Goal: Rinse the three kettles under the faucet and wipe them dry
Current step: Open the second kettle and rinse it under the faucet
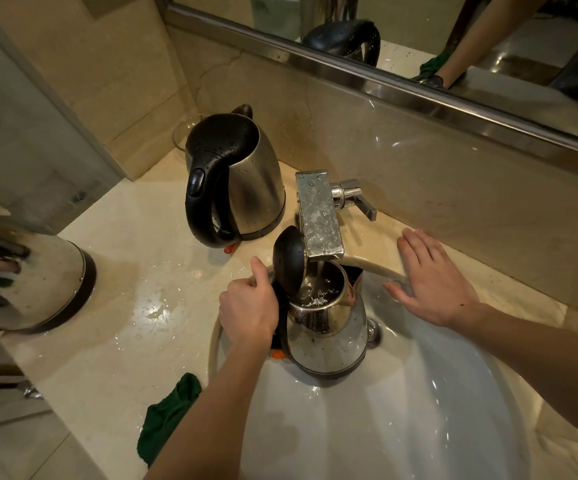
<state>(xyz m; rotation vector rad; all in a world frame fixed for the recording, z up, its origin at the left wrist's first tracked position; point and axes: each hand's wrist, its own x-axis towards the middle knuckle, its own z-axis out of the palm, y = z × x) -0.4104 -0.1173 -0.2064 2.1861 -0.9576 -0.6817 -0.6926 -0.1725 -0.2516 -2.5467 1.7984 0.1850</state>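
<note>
Holding: the left hand (249,306) has its fingers (269,299) curled round the black handle of the kettle in the basin (329,337), thumb raised on top; a closed, firm grip.
Resting: the right hand (433,289) lies flat with its fingers straight and slightly spread, holding nothing, on the sink rim (367,263) just right of that kettle.
Kettle in hand: upright inside the sink, its lid (289,261) tipped open toward the left fingers, its mouth directly under the faucet (318,213); water is running in and churning inside.
Lever: the faucet lever (357,199) sits beyond the right fingers, near but untouched.
Second kettle: the second kettle (246,178) stands on the tabletop (142,271) beyond the left fingers, lid closed and beaded with droplets.
Third kettle: the third kettle (38,275) stands well to the left of the left fingers, cut off by the frame edge; I cannot tell whether it is wet or dry.
Cloth: the green cloth (166,417) lies crumpled on the tabletop beside the left forearm, nearer the person than the fingers, and is untouched.
Progress: rinsing is under way on the held kettle. By its droplets the second kettle looks rinsed but not wiped. Wiping appears to be mostly ahead, so the task is probably around its middle.
Left to do: probably emptying this kettle, shutting off the water, then drying with the cloth.
</note>
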